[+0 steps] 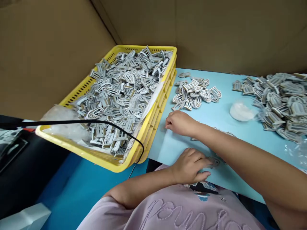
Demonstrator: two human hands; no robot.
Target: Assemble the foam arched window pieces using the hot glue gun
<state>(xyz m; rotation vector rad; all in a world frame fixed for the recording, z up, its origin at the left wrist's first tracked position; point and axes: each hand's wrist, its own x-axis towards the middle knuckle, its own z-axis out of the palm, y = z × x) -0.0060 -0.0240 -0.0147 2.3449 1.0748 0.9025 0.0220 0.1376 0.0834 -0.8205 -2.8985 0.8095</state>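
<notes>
My left hand point(192, 165) is low over the front edge of the light blue table point(225, 127), palm down, fingers apart. A small clear plastic piece point(214, 162) lies at its fingertips. My right hand point(179, 123) reaches across to the table's left part with its fingers curled in; what they hold, if anything, is hidden. Just beyond it lies a small pile of grey-white arched pieces point(193, 92). Partly hidden by my right forearm, another piece and a thin string lie on the table.
On the left stands a yellow crate point(141, 143) full of arched pieces, with a black cable point(120, 127) across its front corner. A larger pile point(283, 102) and a round white item point(242, 111) lie on the right. Cardboard walls point(227, 35) enclose the back.
</notes>
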